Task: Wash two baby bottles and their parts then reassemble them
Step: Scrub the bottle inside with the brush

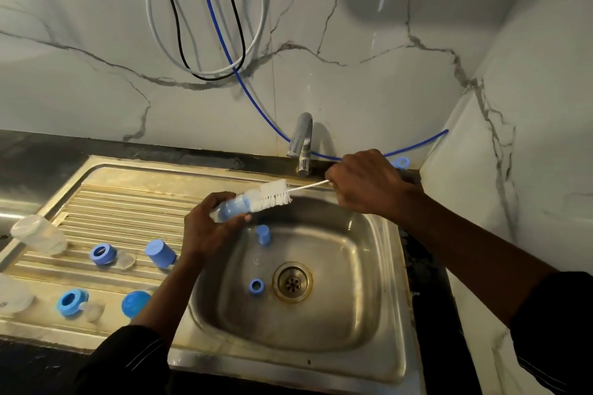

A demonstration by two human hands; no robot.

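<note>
Veined marble tiles back the steel sink (390,266), with the tap (303,144) at its rear edge. I see the left hand (205,231) gripping a blue bottle part (229,208) over the basin's left edge. The right hand (365,183) pinches the brush (272,194) by its wire handle. Two blue pieces (263,233) (256,286) lie in the basin. Two rings (102,253) (72,301) and two caps (159,252) (134,303) sit on the drainboard (128,202).

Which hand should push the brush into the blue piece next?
Probably right. The right hand already grips the brush by its wire, while the left hand holds the blue piece at the bristles.
</note>
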